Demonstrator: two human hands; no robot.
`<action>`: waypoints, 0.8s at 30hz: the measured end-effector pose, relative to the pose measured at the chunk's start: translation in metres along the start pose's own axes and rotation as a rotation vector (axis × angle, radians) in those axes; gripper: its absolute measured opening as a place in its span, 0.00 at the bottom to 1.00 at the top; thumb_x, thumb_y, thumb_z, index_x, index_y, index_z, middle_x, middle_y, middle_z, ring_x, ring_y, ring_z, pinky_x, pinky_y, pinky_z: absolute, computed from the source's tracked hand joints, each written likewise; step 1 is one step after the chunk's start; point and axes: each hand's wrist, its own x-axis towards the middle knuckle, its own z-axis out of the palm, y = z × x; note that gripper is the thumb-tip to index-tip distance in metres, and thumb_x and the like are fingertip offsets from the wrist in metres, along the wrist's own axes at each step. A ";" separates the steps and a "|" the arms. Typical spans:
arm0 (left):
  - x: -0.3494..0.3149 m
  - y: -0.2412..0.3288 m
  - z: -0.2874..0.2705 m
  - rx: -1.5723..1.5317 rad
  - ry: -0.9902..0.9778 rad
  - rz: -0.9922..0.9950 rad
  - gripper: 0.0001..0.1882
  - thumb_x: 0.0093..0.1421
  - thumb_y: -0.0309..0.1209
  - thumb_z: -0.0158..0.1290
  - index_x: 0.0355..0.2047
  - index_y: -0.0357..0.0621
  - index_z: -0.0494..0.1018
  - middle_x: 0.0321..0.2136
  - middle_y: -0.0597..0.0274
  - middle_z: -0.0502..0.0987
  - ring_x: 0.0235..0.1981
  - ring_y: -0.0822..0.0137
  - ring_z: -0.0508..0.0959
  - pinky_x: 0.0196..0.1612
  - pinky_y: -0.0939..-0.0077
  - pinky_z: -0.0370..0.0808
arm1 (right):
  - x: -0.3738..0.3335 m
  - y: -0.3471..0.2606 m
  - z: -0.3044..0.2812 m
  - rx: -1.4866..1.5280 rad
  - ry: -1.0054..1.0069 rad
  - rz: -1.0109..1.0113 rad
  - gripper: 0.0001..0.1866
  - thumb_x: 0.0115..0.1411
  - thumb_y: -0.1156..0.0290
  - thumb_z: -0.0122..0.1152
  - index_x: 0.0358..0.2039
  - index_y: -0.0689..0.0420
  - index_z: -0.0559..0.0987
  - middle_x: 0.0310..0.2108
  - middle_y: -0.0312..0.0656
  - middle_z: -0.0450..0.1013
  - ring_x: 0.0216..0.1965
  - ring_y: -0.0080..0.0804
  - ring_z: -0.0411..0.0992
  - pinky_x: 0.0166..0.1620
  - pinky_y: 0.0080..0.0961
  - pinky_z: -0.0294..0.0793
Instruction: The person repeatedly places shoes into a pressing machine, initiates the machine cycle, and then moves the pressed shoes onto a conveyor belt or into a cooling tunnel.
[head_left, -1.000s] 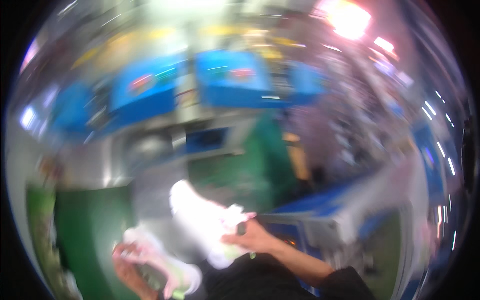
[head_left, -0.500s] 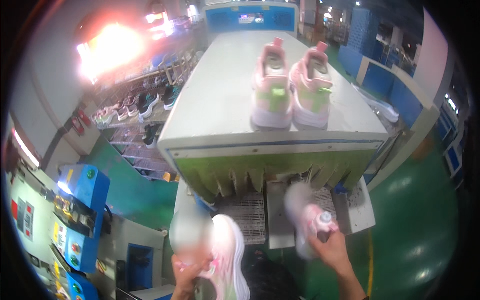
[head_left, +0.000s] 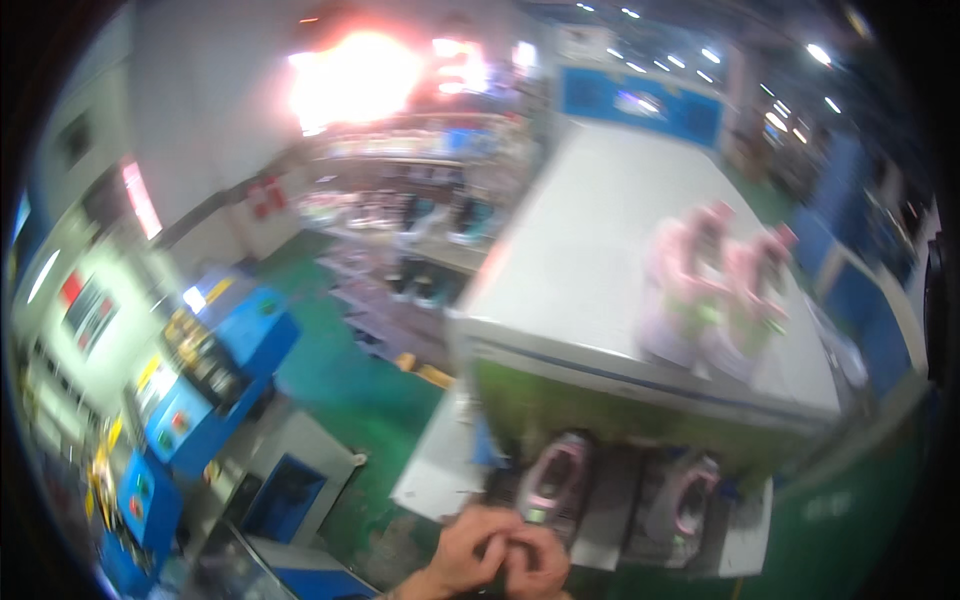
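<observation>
the left shoe (head_left: 553, 484) and right shoe (head_left: 688, 502) lie low before the machine (head_left: 590, 240), seemingly placed; the upper pair (head_left: 708, 308) stands on top, not placed there. our left hand (head_left: 472, 548) and right hand (head_left: 537, 566) meet near the left shoe, fingers curled (whether around anything, we cannot tell).

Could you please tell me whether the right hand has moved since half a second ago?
Yes. Against the white machine, the right hand has moved left, from the right part of its front to the left part, beside the left hand.
</observation>
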 end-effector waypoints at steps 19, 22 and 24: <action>-0.676 0.168 0.031 1.296 2.323 -1.462 0.16 0.54 0.27 0.51 0.43 0.36 0.69 0.45 0.48 0.72 0.47 0.48 0.71 0.51 0.57 0.66 | -0.379 -0.168 0.314 0.085 -2.331 -0.979 0.16 0.61 0.63 0.53 0.43 0.63 0.76 0.34 0.47 0.76 0.38 0.35 0.74 0.46 0.29 0.72; -0.703 0.147 0.099 1.607 2.126 -1.793 0.17 0.53 0.27 0.51 0.43 0.34 0.68 0.49 0.45 0.69 0.51 0.45 0.68 0.53 0.50 0.62 | -0.477 -0.250 0.315 0.450 -2.361 -1.175 0.17 0.60 0.58 0.58 0.37 0.61 0.77 0.32 0.48 0.76 0.34 0.38 0.76 0.38 0.30 0.75; -0.714 0.136 0.148 1.461 2.254 -1.963 0.18 0.52 0.26 0.51 0.44 0.32 0.67 0.51 0.43 0.66 0.54 0.45 0.65 0.55 0.48 0.59 | -0.614 -0.321 0.292 0.997 -2.403 -1.572 0.19 0.58 0.57 0.58 0.36 0.63 0.73 0.31 0.50 0.72 0.32 0.43 0.73 0.36 0.35 0.73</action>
